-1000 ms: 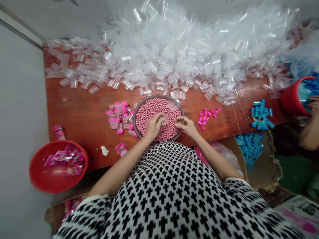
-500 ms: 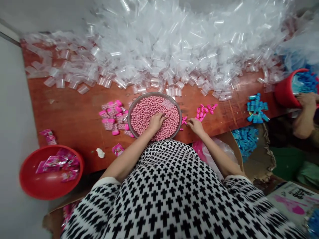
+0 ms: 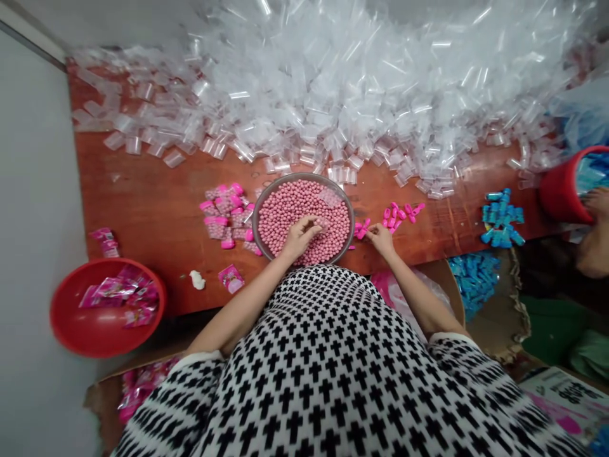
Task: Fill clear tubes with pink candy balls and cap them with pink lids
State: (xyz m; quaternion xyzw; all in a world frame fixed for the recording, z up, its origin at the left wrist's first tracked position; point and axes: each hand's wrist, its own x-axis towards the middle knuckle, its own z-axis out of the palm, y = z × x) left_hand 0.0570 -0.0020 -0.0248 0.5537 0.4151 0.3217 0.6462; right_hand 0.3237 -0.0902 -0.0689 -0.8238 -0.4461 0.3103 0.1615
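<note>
A round bowl point(image 3: 257, 236) full of pink beads point(image 3: 285, 212) stands at the table edge before me. Over the beads, my left hand point(image 3: 301, 237) is closed, thumb and fingers pinching a small clear plastic container point(image 3: 321, 223) that the fingers partly cover. To the right of the bowl, my right hand point(image 3: 381, 240) has its fingertips pinched on a pink cap point(image 3: 365, 228) in a small group. More pink caps point(image 3: 392, 216) lie just beyond that hand. Left of the bowl is a cluster of bead-filled containers with pink caps point(image 3: 223, 219).
A heap of clear plastic containers point(image 3: 333, 95) covers the table's back. A red basin point(image 3: 71, 330) with pink packets stands at left. Blue pieces point(image 3: 502, 219) lie at right, near a red bucket point(image 3: 561, 187) and another person's hand point(image 3: 597, 203). An open carton point(image 3: 507, 298) stands below.
My left hand has lifted slightly from the beads, and the clear container now shows at its fingertips. My right hand has closed in on the pink caps beside the bowl. The view has shifted slightly.
</note>
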